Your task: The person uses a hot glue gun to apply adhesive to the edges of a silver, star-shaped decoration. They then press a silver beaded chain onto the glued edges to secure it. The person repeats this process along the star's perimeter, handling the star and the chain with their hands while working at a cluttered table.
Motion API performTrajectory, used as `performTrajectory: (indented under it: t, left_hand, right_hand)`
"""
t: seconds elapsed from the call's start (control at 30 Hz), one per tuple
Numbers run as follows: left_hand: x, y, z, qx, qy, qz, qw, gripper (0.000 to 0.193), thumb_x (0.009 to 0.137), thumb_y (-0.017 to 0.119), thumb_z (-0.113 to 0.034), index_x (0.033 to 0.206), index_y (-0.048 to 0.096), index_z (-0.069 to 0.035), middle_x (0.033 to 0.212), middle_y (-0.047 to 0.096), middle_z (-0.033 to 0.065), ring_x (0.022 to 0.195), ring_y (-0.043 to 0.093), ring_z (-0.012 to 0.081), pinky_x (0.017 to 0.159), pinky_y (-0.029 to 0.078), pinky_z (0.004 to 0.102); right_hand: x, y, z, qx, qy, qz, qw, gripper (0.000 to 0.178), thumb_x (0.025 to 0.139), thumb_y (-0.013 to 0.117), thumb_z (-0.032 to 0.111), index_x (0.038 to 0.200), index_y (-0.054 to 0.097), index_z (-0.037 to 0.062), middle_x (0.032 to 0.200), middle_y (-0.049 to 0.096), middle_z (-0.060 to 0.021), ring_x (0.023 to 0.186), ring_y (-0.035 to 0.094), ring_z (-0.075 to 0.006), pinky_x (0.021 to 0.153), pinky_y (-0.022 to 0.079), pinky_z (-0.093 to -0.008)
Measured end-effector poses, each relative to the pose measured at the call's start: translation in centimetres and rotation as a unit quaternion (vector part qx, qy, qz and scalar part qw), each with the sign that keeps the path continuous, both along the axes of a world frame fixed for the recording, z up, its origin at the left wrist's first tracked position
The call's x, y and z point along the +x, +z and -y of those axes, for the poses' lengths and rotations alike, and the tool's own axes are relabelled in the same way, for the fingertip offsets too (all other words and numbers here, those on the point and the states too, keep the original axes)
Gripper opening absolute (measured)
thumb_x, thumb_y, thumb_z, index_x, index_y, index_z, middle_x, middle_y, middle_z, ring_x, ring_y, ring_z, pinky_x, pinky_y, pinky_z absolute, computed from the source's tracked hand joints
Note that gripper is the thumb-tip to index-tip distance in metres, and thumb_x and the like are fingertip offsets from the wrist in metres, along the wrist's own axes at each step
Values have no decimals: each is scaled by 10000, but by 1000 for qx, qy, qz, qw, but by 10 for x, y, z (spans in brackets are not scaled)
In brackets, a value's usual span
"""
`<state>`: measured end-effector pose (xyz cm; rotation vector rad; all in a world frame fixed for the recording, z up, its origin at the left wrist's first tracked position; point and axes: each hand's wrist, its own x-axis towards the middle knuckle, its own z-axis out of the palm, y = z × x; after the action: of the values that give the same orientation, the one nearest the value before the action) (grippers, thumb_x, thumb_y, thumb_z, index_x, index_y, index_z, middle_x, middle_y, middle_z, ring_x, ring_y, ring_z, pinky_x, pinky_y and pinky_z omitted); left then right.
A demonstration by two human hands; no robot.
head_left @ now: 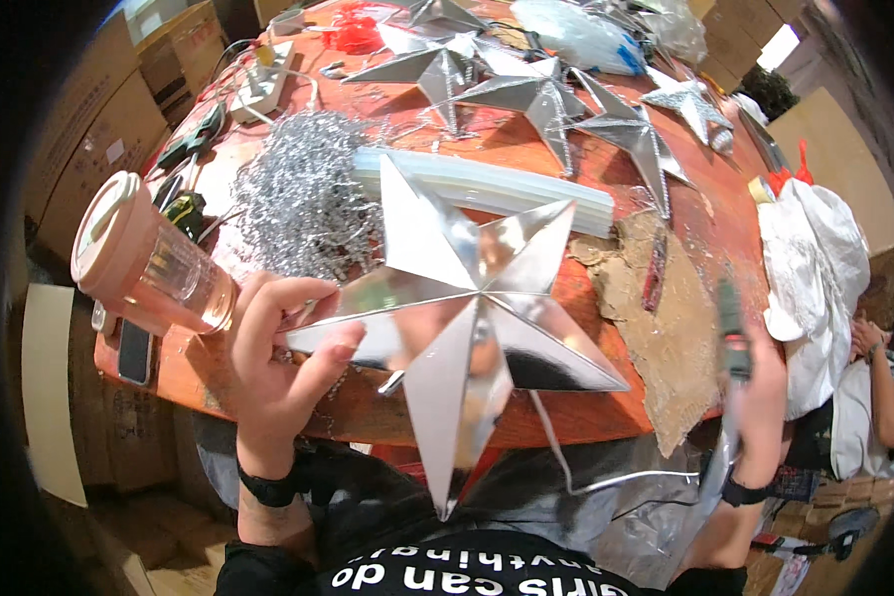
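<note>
The silver star (477,298) over the table's (189,375) near edge looks smooth and mirror-glossy; the tinsel (303,194) crinkly and metallic, the translucent sticks (526,193) glossy plastic, the cardboard (670,343) matt and rough.

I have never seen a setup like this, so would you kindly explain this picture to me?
There is no machine here: a person works bare-handed. The picture comes from a wide fisheye camera worn on the head, looking down, so straight edges bend. The left hand holds a silver five-pointed star by one point; the right hand holds a green tool, too blurred to name surely. On the orange-red table lie tangled silver tinsel, translucent sticks, more silver stars and torn cardboard, with a lidded pink tumbler at the left.
</note>
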<state>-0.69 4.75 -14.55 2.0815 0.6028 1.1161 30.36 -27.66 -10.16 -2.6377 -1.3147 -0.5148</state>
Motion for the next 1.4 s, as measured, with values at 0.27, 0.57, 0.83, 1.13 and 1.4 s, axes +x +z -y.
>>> performTrajectory:
  t: [0.27,0.57,0.83,1.13,1.4]
  left_hand:
    - [-1,0,-1,-1,1,-4,1000,354,732,781,-172,992,618,5,898,571,79,792,577,162,712,451,268]
    - [-1,-8,-5,5,-11,8,1000,426,713,807,-209,1012,611,22,892,556,87,808,588,184,707,487,279]
    - [-3,-11,-7,-10,-26,23,999,426,734,795,-191,1038,595,32,934,544,100,823,593,193,731,507,290]
    - [-5,-8,-8,1,-22,-10,1000,411,754,774,-197,1046,594,29,946,540,100,857,598,188,753,495,281]
    - [-4,-8,-8,5,-16,-14,1000,396,756,769,-202,1040,602,18,950,551,94,859,597,183,726,471,266]
  right_hand:
    - [-58,32,-59,372,170,-408,816,826,663,748,624,1093,589,-63,1040,658,-154,933,639,-242,849,492,-348]
    - [-102,37,-123,228,131,-416,870,942,437,569,865,802,642,-1,807,678,-95,762,668,-247,728,516,-340]
    - [-104,35,-130,208,107,-378,896,963,460,506,924,754,622,14,759,664,-92,706,655,-234,673,508,-328]
    - [-89,28,-118,199,142,-459,854,1006,492,633,869,893,623,-53,887,645,-110,762,617,-182,688,477,-290]
    - [-90,26,-120,171,178,-385,889,813,589,658,786,800,619,1,765,635,-92,701,606,-186,648,466,-281]
